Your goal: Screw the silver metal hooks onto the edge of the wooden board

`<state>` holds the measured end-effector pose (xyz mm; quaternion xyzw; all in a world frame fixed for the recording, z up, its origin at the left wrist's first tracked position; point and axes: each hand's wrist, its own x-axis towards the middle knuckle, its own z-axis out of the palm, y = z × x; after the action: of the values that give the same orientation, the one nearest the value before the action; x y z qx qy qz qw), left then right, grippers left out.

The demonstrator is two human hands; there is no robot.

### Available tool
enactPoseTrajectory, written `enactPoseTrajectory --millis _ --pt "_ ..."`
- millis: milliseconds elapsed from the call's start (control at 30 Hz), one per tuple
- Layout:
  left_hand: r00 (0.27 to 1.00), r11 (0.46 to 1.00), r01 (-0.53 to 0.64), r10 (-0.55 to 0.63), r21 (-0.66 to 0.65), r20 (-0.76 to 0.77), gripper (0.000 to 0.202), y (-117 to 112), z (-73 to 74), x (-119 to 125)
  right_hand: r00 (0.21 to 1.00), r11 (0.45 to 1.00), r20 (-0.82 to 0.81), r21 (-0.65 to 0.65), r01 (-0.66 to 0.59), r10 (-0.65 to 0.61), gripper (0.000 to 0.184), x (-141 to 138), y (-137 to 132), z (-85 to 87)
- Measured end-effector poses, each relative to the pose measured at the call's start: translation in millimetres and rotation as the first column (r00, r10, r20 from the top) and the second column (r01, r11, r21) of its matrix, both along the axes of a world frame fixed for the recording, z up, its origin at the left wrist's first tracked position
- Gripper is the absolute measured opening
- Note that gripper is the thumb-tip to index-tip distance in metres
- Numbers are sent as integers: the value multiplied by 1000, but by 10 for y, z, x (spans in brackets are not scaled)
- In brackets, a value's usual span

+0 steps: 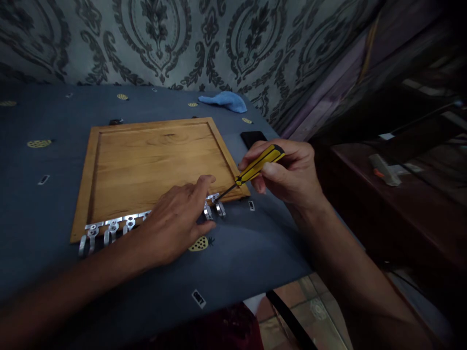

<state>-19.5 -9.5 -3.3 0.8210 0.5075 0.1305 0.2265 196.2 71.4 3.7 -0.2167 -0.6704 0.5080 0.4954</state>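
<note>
A square wooden board (pixel 153 165) lies flat on a blue cloth. Along its near edge runs a silver metal hook rail (pixel 113 227) with several hooks. My left hand (pixel 175 221) lies on the rail's right part, fingers laid flat and pressing it to the board. My right hand (pixel 288 170) is closed round the yellow and black handle of a screwdriver (pixel 255 167). The screwdriver's tip rests at the right end of the rail (pixel 216 198), near the board's near right corner.
The blue patterned tablecloth (pixel 44 204) covers the table; its near edge falls off at the lower right above a tiled floor. A blue rag (pixel 224 101) and a dark phone (pixel 253 138) lie behind the board. Dark wooden furniture (pixel 394 204) stands to the right. A patterned wall backs the table.
</note>
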Motion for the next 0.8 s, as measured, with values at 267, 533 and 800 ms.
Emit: enactPoseTrajectory --millis 267,533,800 --pt "990 992 -58 72 113 -121 72 -2 -31 166 1000 1000 -7 11 -27 27 25 13 -4 -24" --pt "980 988 -83 104 127 -167 59 16 -21 214 1000 1000 6 27 -5 5 27 -14 -48 5" --pt "978 984 -74 104 163 -179 61 21 -47 208 1000 997 -21 79 9 -7 13 -33 -110 42"
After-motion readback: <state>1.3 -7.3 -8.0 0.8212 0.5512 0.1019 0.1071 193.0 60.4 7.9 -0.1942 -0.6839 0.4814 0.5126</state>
